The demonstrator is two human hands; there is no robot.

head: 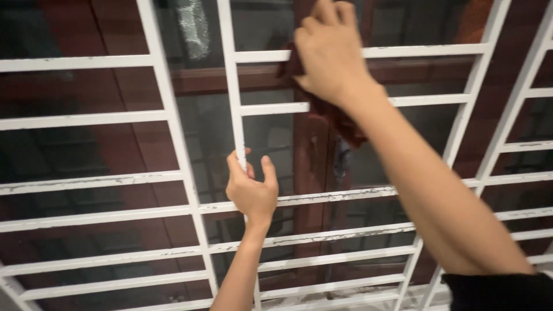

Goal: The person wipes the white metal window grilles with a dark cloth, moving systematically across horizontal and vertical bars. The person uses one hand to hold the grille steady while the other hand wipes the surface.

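Right hand point(328, 55) up high, fingers folded down over a dark red cloth point(340, 118), pressing it against a horizontal bar of the white metal grille point(173, 144). Cloth bunches under the palm and hangs down below the wrist, just past the next bar. Left hand point(252, 190) lower and left of the right, well apart from it, wrapped around a vertical grille bar, thumb on one side and fingers on the other, clamped on it. Grille paint is chipped and scuffed on the bars below the left hand. Behind the grille, past both hands, a reddish-brown wooden window frame point(311, 167) with dark glass panes point(75, 92); glass shows faint reflections and a smeared light patch above the left hand. Black sleeve point(498, 291) at the right arm, lower right.
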